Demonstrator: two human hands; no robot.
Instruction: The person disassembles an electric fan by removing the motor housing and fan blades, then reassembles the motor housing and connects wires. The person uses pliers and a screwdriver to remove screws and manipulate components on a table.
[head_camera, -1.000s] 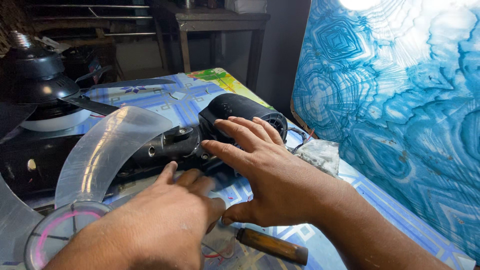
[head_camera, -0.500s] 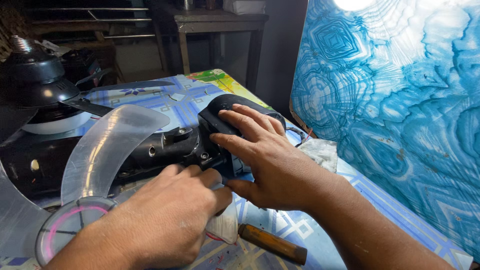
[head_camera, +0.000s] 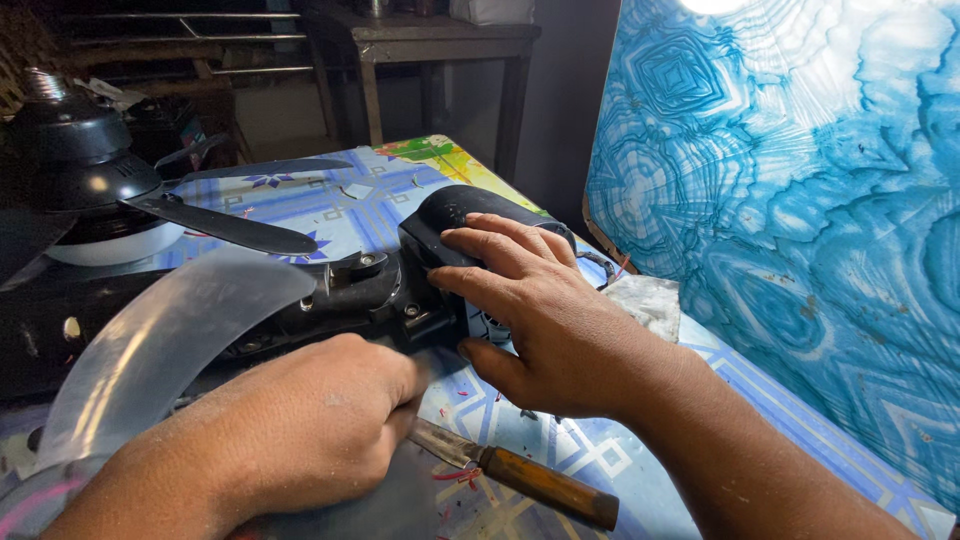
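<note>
A blue patterned board (head_camera: 790, 200) stands at the right of the table (head_camera: 780, 410). On the table lies a black fan motor (head_camera: 400, 285) with a clear blade (head_camera: 160, 345) at its left. The right hand (head_camera: 545, 320) lies flat on the motor's rounded end, fingers (head_camera: 490, 245) straight and slightly apart. The left hand (head_camera: 300, 430) is curled into a loose fist against the motor's near side; what it grips is hidden. A wooden-handled knife (head_camera: 520, 475) lies just beside it.
</note>
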